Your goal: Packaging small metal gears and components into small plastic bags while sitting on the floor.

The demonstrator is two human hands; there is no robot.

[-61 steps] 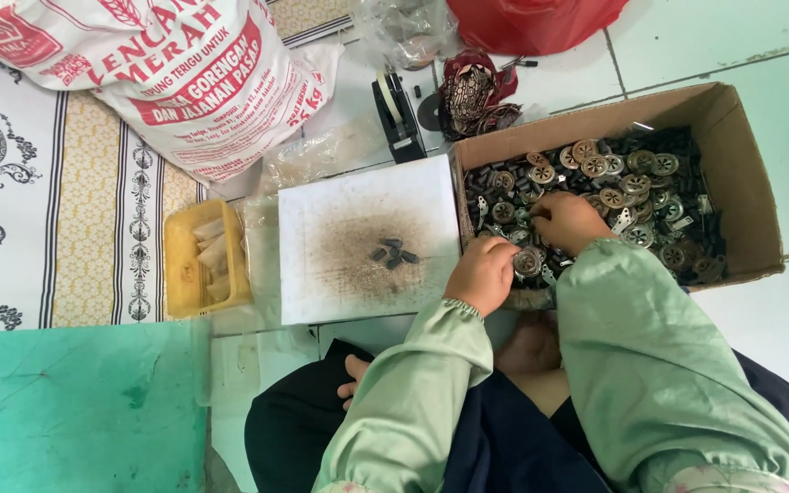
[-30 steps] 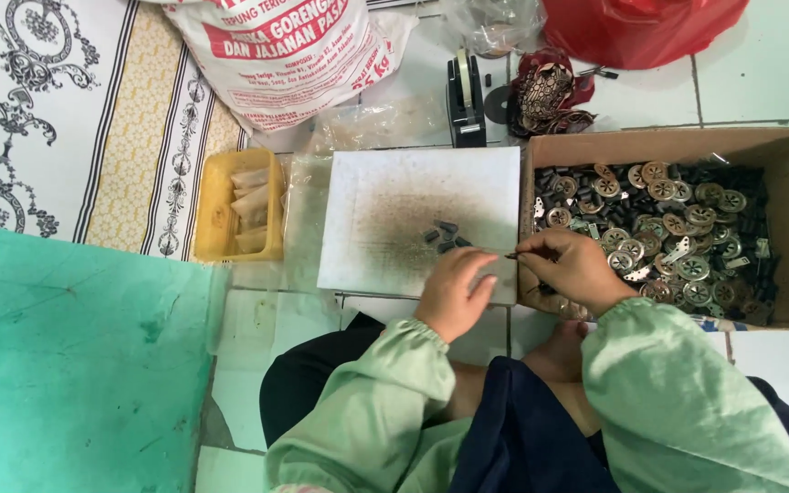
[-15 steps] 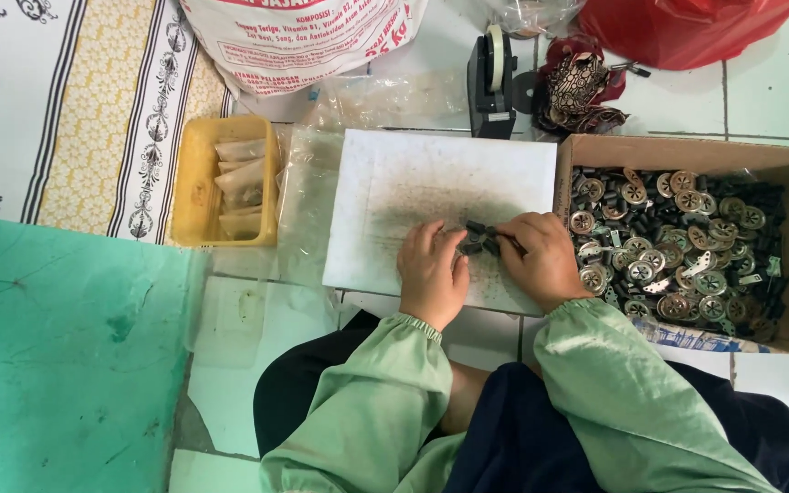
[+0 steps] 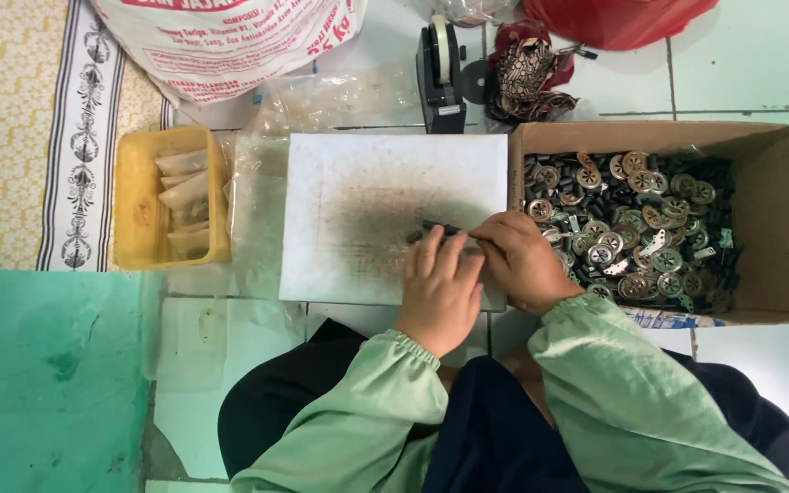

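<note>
My left hand [image 4: 440, 290] and my right hand [image 4: 520, 260] rest side by side on a stained white board [image 4: 358, 210] on the floor. Their fingertips meet at a small pile of dark metal parts [image 4: 431, 230] near the board's right side; the fingers cover most of it. My right hand's thumb and forefinger pinch one small dark part. The left hand's fingers lie on the pile, and whether they hold a part is hidden. To the right stands a cardboard box [image 4: 778, 164] full of round silvery discs and small black pieces [image 4: 641, 228].
A yellow tray [image 4: 134, 196] with small filled plastic bags sits left of the board. Behind are a black tape dispenser [image 4: 440, 68], a printed white sack [image 4: 221, 41], a red bag [image 4: 632, 18] and a patterned cloth pouch [image 4: 522, 68]. A green mat [image 4: 38, 374] lies at lower left.
My right hand came out of the cardboard box and onto the white board beside my left hand. Both hands now work at the small pile. The view shifted so the board sits central.
</note>
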